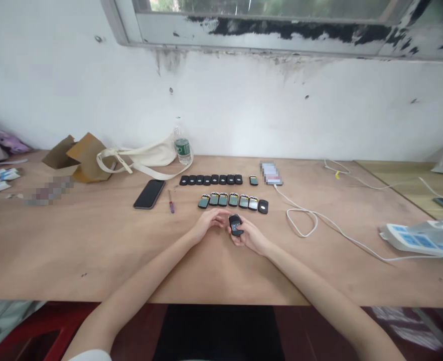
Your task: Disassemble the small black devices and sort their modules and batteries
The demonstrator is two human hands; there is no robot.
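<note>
Over surface [213, 276], we are holding fob [235, 224] in right grip [253, 237]; left grip [206, 223] hovering just beside, loosely curled, seemingly empty. We are judging fob light, stiff, smooth, best pinched by side edges.

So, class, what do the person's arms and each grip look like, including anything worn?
The left grip and right grip are bare five-fingered hands, without gloves. Both forearms are uncovered, with no watch or bracelet visible. A white sleeve edge shows on the left arm.
</note>
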